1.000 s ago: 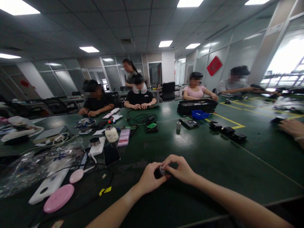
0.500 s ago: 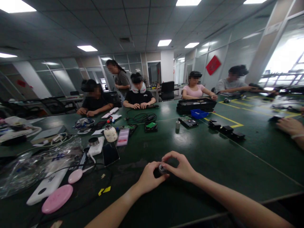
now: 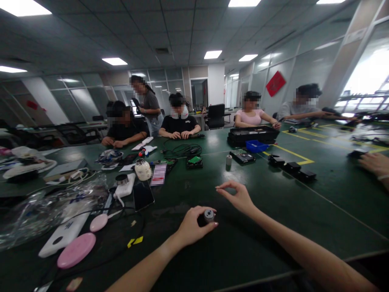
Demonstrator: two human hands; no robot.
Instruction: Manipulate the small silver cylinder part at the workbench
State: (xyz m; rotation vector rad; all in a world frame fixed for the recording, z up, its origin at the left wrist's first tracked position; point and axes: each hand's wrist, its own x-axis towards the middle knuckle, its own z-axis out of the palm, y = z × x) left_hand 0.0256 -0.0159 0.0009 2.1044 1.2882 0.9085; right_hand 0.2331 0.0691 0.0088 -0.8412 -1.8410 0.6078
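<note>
My left hand [image 3: 191, 227] is wrapped round a small dark cylindrical part with a silvery round top [image 3: 208, 215], held just above the green table [image 3: 261, 211]. My right hand [image 3: 238, 196] is lifted a little above and to the right of that part, thumb and forefinger pinched together; whatever sits between them is too small to make out. The two hands are apart.
To the left lie a phone [image 3: 142, 195], a white charger [image 3: 125, 186], pink discs [image 3: 76, 256], cables and a plastic bag [image 3: 45, 209]. Farther off are circuit boards [image 3: 194, 162], a blue bin [image 3: 255, 146], black boxes [image 3: 291, 166]. Several people sit around; another person's hand [image 3: 375, 164] rests at right.
My right hand has come off the small part and risen up and to the right in a pinch. My left hand keeps hold of the part. A standing person behind has walked left.
</note>
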